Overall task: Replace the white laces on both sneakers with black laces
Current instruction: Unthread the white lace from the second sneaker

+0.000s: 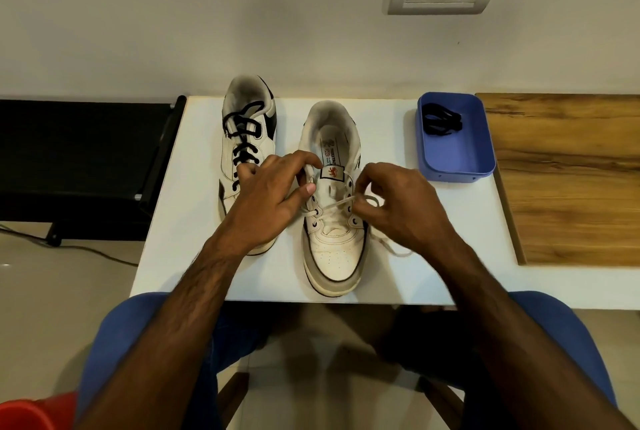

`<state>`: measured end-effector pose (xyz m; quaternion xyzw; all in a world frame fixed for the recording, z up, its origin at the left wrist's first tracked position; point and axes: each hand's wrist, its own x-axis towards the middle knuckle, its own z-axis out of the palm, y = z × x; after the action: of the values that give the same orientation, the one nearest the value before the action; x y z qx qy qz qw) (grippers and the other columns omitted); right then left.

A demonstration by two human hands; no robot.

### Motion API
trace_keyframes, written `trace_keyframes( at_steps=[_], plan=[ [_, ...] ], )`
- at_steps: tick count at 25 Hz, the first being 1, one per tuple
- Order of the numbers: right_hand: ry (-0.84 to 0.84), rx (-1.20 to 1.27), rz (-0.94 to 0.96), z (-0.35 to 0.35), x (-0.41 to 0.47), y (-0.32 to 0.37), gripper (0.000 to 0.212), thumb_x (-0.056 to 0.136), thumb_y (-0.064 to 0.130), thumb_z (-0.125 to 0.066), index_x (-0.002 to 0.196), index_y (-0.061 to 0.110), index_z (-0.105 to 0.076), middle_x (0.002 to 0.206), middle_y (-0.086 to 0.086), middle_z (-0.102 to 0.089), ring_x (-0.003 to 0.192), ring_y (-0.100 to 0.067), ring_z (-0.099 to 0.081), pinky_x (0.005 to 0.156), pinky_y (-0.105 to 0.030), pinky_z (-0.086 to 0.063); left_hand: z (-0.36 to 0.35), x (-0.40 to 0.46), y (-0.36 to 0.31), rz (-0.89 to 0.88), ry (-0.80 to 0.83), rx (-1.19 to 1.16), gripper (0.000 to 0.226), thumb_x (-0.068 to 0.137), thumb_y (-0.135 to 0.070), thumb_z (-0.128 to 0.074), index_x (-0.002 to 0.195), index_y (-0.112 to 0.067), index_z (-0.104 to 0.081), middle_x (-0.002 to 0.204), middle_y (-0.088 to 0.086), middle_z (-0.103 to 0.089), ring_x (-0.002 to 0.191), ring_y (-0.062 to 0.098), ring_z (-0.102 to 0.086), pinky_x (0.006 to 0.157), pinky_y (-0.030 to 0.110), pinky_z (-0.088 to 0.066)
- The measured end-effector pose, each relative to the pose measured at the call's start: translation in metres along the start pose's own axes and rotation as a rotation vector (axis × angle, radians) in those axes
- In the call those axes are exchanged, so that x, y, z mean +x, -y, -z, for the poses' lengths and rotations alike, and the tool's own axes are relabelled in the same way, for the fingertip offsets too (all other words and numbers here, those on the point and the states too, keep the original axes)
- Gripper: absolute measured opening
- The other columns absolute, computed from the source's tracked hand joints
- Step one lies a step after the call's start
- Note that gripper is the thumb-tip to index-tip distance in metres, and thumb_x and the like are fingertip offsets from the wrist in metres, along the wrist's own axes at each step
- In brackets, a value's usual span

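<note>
1 sneaker (247, 142) already wore black laces; on the other sneaker (332, 221), both the left hand (273, 197) and right hand (398, 207) pinched, seemingly, the white lace (334, 206); a black lace (441, 123) waited.

Two sneakers stand on the bench (194, 256): one sneaker with black laces (246, 138) and one sneaker with a white lace (332, 221). One blue tray (457, 166) holds one bundle of black lace (441, 123). Two hands, the left hand (266, 201) and the right hand (398, 204), are at the second sneaker.
</note>
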<state>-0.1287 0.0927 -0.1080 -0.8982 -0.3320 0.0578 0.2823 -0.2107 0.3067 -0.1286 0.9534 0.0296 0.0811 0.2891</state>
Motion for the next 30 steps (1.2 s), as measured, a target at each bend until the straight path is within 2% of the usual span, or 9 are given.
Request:
trace_keyframes(
  at_steps=[4, 6, 9, 12, 16, 18, 20, 25, 30],
  plan=[
    [-0.023, 0.039, 0.043, -0.004, -0.002, 0.001, 0.013, 0.088, 0.029, -0.069, 0.101, 0.028, -0.071, 0.075, 0.023, -0.054, 0.066, 0.002, -0.051, 0.069, -0.029, -0.037, -0.001, 0.000, -0.001, 0.000, 0.000, -0.017, 0.030, 0.097, -0.043, -0.045, 0.126, -0.040, -0.052, 0.105, -0.024, -0.058, 0.102, 0.001, -0.045, 0.088, 0.037, -0.021],
    [0.021, 0.002, 0.128, -0.016, -0.001, 0.011, 0.016, 0.089, 0.026, -0.071, 0.105, 0.025, -0.075, 0.085, 0.015, -0.067, 0.070, -0.002, -0.059, 0.072, -0.031, -0.044, -0.002, 0.000, -0.001, -0.001, -0.002, -0.022, 0.031, 0.097, -0.043, -0.046, 0.127, -0.040, -0.052, 0.105, -0.024, -0.058, 0.103, 0.000, -0.046, 0.088, 0.036, -0.021],
    [0.064, -0.045, 0.182, -0.029, 0.001, 0.018, 0.006, 0.089, 0.025, -0.070, 0.094, 0.025, -0.074, 0.085, 0.007, -0.072, 0.074, -0.016, -0.066, 0.076, -0.037, -0.050, -0.003, 0.000, 0.000, 0.002, -0.001, -0.018, 0.032, 0.097, -0.044, -0.045, 0.128, -0.039, -0.053, 0.104, -0.026, -0.055, 0.103, 0.001, -0.045, 0.088, 0.035, -0.020],
    [0.068, -0.092, 0.157, -0.023, 0.002, 0.018, 0.007, 0.088, 0.030, -0.068, 0.090, 0.024, -0.065, 0.086, 0.006, -0.070, 0.075, -0.017, -0.064, 0.080, -0.040, -0.050, -0.002, 0.000, 0.000, -0.004, -0.001, -0.001, 0.031, 0.098, -0.042, -0.045, 0.128, -0.038, -0.052, 0.103, -0.025, -0.055, 0.102, 0.002, -0.045, 0.088, 0.036, -0.021],
    [-0.081, -0.082, 0.024, 0.002, 0.000, -0.005, 0.010, 0.089, 0.032, -0.068, 0.094, 0.025, -0.062, 0.085, 0.015, -0.059, 0.076, -0.009, -0.056, 0.084, -0.036, -0.039, -0.001, -0.001, 0.000, -0.005, -0.003, -0.005, 0.030, 0.098, -0.042, -0.044, 0.127, -0.040, -0.051, 0.104, -0.022, -0.059, 0.105, 0.003, -0.047, 0.089, 0.037, -0.021],
    [-0.114, -0.053, 0.046, 0.003, -0.001, -0.005, 0.011, 0.092, 0.027, -0.067, 0.103, 0.025, -0.067, 0.085, 0.017, -0.057, 0.075, -0.006, -0.055, 0.082, -0.036, -0.041, -0.001, 0.000, 0.000, -0.004, -0.003, -0.010, 0.031, 0.098, -0.042, -0.044, 0.127, -0.039, -0.051, 0.106, -0.021, -0.059, 0.107, 0.004, -0.049, 0.089, 0.037, -0.021],
    [-0.039, -0.049, 0.143, -0.008, -0.001, 0.004, 0.017, 0.093, 0.025, -0.066, 0.110, 0.025, -0.071, 0.091, 0.012, -0.068, 0.076, -0.009, -0.062, 0.080, -0.036, -0.044, -0.002, 0.000, -0.001, -0.004, -0.003, -0.013, 0.031, 0.098, -0.042, -0.044, 0.128, -0.038, -0.052, 0.107, -0.022, -0.059, 0.108, 0.004, -0.049, 0.089, 0.037, -0.021],
    [0.114, -0.105, 0.173, -0.030, 0.001, 0.021, 0.007, 0.094, 0.028, -0.062, 0.098, 0.024, -0.068, 0.088, 0.006, -0.071, 0.080, -0.019, -0.066, 0.082, -0.038, -0.041, -0.002, 0.000, 0.000, -0.014, -0.013, -0.005, 0.031, 0.097, -0.043, -0.046, 0.127, -0.038, -0.052, 0.107, -0.021, -0.060, 0.108, 0.004, -0.049, 0.086, 0.034, -0.018],
    [-0.030, -0.130, 0.071, -0.002, 0.000, 0.004, 0.011, 0.089, 0.033, -0.065, 0.093, 0.024, -0.060, 0.084, 0.010, -0.066, 0.077, -0.016, -0.062, 0.082, -0.036, -0.037, -0.001, 0.000, -0.001, -0.007, -0.010, 0.006, 0.030, 0.098, -0.042, -0.045, 0.127, -0.039, -0.052, 0.104, -0.023, -0.058, 0.105, 0.003, -0.048, 0.088, 0.035, -0.019]
  ],
)
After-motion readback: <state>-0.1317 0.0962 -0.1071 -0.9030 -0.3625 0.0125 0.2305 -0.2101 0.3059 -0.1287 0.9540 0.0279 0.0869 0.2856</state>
